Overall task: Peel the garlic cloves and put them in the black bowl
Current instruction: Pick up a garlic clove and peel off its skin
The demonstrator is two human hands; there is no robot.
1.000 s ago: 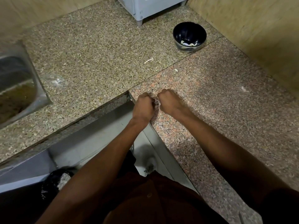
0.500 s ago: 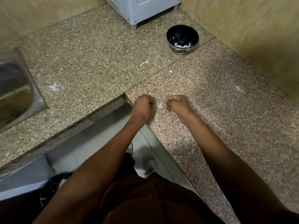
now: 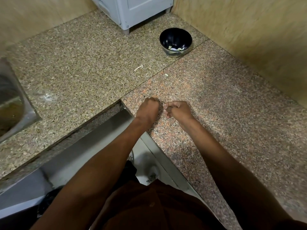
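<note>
Pinching tiny pale garlic clove point(image 3: 164, 106) in curled right hand point(image 3: 178, 111); curled left hand point(image 3: 149, 109) adjacent, contents hidden; glossy black round bowl point(image 3: 175, 42) lying at 12 o'clock, nearer right hand.

Speckled granite counter point(image 3: 74, 67); steel sink point(image 3: 11, 105) at left; grey appliance point(image 3: 132, 10) at the back corner

Open counter point(image 3: 207, 100) runs from my fists to the black bowl point(image 3: 175, 42); only small scraps (peel, probably) point(image 3: 138, 68) lie left of that line.

Head camera looks steeply down; countertop point(image 3: 232, 113) near.
</note>
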